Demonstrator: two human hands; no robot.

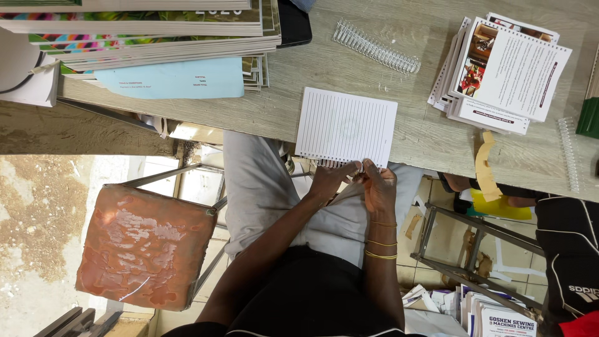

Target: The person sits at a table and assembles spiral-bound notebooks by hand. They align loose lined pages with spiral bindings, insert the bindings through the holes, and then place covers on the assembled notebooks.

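A white lined notepad (347,126) lies on the wooden table (412,134), its punched edge hanging over the table's near side. A silver wire binding coil (340,164) runs along that edge. My left hand (331,180) pinches the coil from the left. My right hand (379,185), with thin gold bangles on the wrist, grips the coil's right end at the pad's corner. Both hands touch each other at the fingertips just under the pad.
A loose silver coil (376,47) lies further back on the table. Stacks of printed sheets (505,72) sit at right, tall piles of booklets (143,34) at left with a blue sheet (171,80). A worn orange stool (145,243) stands at lower left.
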